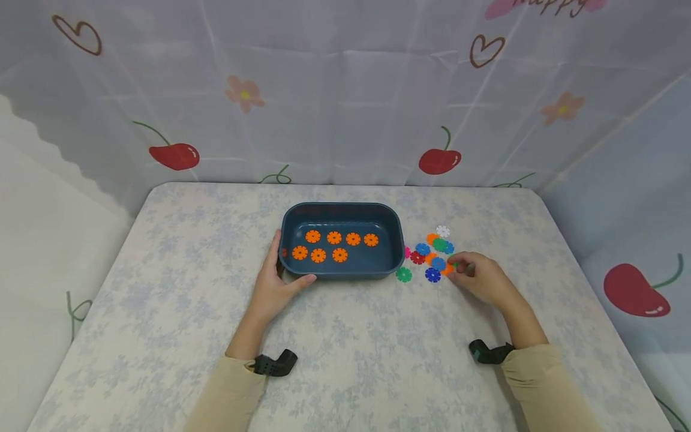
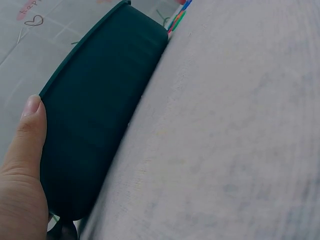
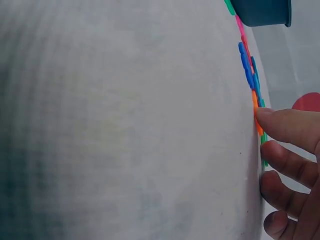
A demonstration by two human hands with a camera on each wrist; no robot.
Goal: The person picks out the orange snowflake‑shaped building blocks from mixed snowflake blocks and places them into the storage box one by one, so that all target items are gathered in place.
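Note:
My left hand (image 1: 272,289) grips the left end of a dark blue plastic box (image 1: 351,276), its thumb (image 2: 32,120) along the near wall and its fingers round the left side, partly hidden. Several orange snowflake discs (image 1: 334,237) lie flat and apart inside the box. At the right edge of a loose pile, my right hand (image 1: 484,279) touches an orange snowflake disc (image 3: 256,105) with its thumb (image 3: 287,124). The fingers are bent, with a gap between thumb and forefinger. A green disc (image 3: 265,155) is beside the forefinger, partly covered.
The mixed pile holds blue (image 1: 423,249), red (image 1: 417,258), dark blue (image 1: 433,275) and white (image 1: 442,231) discs. A green disc (image 1: 403,275) lies by the box's near right corner. Printed curtains stand behind the patterned table (image 1: 345,360).

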